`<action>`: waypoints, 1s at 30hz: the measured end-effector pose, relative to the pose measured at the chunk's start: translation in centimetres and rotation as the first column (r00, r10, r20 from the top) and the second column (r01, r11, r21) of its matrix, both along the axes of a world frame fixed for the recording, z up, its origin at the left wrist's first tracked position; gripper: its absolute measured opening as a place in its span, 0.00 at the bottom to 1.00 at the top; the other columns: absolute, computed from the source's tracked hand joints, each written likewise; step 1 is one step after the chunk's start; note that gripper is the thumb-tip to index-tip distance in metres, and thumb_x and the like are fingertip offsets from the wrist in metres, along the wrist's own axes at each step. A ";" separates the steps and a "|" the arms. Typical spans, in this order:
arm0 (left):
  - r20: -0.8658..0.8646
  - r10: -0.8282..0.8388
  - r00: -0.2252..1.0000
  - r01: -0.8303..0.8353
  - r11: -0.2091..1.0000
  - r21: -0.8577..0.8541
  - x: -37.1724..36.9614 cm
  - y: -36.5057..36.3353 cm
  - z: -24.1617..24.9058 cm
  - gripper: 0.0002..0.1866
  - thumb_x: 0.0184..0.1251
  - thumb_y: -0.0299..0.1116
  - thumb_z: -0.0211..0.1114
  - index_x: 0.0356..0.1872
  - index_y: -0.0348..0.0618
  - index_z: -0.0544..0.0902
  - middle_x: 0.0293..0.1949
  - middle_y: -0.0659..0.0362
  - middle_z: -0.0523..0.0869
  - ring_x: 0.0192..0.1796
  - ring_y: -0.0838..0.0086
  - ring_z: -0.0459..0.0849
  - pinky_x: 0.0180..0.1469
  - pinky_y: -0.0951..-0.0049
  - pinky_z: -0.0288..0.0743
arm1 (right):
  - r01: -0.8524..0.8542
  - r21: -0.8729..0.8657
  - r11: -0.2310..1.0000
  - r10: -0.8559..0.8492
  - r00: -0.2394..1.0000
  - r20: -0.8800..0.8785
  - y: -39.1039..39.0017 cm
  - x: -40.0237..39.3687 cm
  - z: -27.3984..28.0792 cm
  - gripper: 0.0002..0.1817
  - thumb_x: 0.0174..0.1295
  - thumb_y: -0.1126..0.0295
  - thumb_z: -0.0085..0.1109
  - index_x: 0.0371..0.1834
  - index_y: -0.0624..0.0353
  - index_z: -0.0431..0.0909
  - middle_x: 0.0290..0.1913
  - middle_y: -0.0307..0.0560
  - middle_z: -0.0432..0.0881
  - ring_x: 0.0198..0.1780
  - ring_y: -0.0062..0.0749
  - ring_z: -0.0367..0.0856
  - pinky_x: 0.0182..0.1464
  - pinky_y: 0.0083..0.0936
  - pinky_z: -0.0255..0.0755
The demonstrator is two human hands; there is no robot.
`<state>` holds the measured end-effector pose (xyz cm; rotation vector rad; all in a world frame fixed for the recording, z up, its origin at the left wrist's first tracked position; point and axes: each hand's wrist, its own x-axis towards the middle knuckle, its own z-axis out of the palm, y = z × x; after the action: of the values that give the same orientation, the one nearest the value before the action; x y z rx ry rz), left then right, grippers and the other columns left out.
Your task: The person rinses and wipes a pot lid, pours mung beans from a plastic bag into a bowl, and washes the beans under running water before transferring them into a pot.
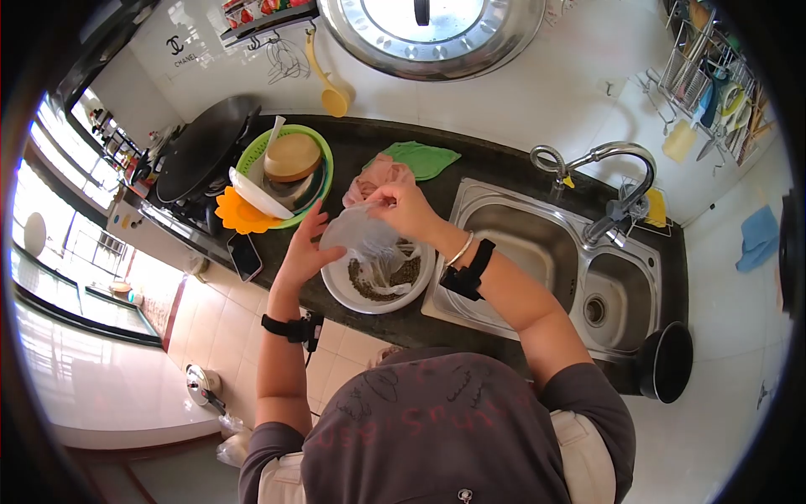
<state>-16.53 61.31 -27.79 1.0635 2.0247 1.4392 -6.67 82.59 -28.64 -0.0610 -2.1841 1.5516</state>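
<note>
Near the frame's middle, the right hand [405, 212] pinches a crinkled, translucent plastic bag [361, 233] over a round white bowl [334, 281] of small brown grains [405, 273] — the left hand [300, 254], apart, spreads curved fingers beside it.

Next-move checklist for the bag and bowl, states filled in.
1. Right hand gripping the plastic bag: ok, fingers pinched at its top.
2. Bag over the white bowl: ok, it hangs into it.
3. Left hand free: ok, fingers spread beside the bag; contact cannot tell.
4. Bag emptied: cannot tell, the folds hide its inside.
5. Small brown grains inside the bowl: ok, none visible on the counter.
6. Phone well back from the counter's front edge: not ok, right beside it.
</note>
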 end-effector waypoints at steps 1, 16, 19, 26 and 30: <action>-0.125 0.103 0.987 -0.118 0.986 -0.119 0.2 -0.4 0.2 0.45 0.47 0.28 0.71 0.70 0.44 0.59 0.58 0.46 0.73 0.51 0.69 0.79 0.50 0.72 0.74 | 0.000 0.002 1.000 0.000 1.000 0.000 0.3 0.1 -0.1 0.09 0.48 0.74 0.68 0.31 0.65 0.79 0.24 0.39 0.78 0.27 0.20 0.73 0.32 0.21 0.68; -0.355 0.470 0.808 -0.443 0.882 0.160 -0.1 -2.1 1.9 0.11 0.55 0.23 0.65 0.40 0.37 0.80 0.29 0.59 0.84 0.29 0.76 0.80 0.36 0.77 0.75 | 0.122 0.109 0.987 -0.108 0.986 -0.130 3.3 2.2 1.2 0.09 0.50 0.76 0.68 0.36 0.62 0.84 0.33 0.41 0.80 0.36 0.24 0.78 0.40 0.20 0.71; -0.379 0.388 0.840 -0.355 0.922 0.157 -0.6 -2.8 2.0 0.08 0.56 0.22 0.64 0.38 0.36 0.81 0.30 0.58 0.83 0.31 0.75 0.81 0.38 0.77 0.74 | 0.115 0.061 0.991 -0.103 0.980 -0.172 3.4 3.3 2.6 0.10 0.49 0.75 0.69 0.36 0.61 0.84 0.32 0.43 0.79 0.36 0.27 0.77 0.40 0.21 0.71; -0.349 0.355 0.867 -0.251 0.917 0.310 0.8 -2.8 3.7 0.07 0.58 0.19 0.62 0.38 0.36 0.82 0.32 0.59 0.82 0.35 0.77 0.80 0.41 0.80 0.74 | 0.199 0.177 0.964 -0.149 0.954 -0.261 3.6 4.0 3.3 0.07 0.45 0.76 0.70 0.27 0.63 0.81 0.30 0.46 0.77 0.30 0.32 0.76 0.34 0.24 0.69; -0.320 0.365 0.874 -0.273 0.915 0.298 1.7 -2.4 4.2 0.13 0.56 0.18 0.63 0.43 0.37 0.81 0.33 0.60 0.81 0.36 0.80 0.80 0.41 0.81 0.73 | 0.250 0.226 0.942 -0.175 0.936 -0.305 3.3 4.9 4.6 0.06 0.47 0.75 0.69 0.28 0.62 0.80 0.33 0.43 0.78 0.33 0.33 0.76 0.39 0.25 0.70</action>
<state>-14.80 58.87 -23.55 1.2158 2.4310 1.8088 -1.73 85.86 -24.05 0.0048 -2.0563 1.0707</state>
